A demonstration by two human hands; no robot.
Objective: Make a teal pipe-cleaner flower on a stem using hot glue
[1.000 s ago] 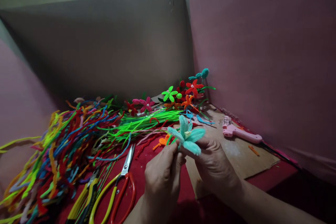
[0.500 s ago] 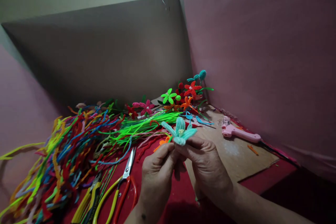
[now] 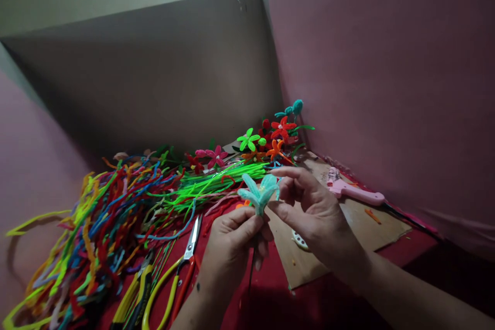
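A mint-green pipe-cleaner flower [image 3: 253, 195] with a pale yellow centre is upright in front of me. My left hand [image 3: 236, 234] is closed, pinching the flower's base between thumb and fingers. A thin dark stem runs down below that hand. At the flower's right side is my right hand [image 3: 315, 216], its thumb and index finger apart. Its fingertips are close to the right petals; whether they touch is hard to tell. Left of my hands lie scissors [image 3: 190, 245] with red and yellow handles, and yellow-and-black pliers [image 3: 133, 291].
A heap of multicoloured pipe cleaners [image 3: 104, 227] covers the left side. Bright green stems [image 3: 216, 180] lie behind my hands, with finished flowers [image 3: 283, 127] at the back. On the right, a pink glue gun [image 3: 356, 192] rests on a brown board [image 3: 348, 237] beside the pink wall.
My right hand has let go of the flower's base and moved right, its fingers spreading. The flower has turned and tilted in my left hand, showing its petals from the side.
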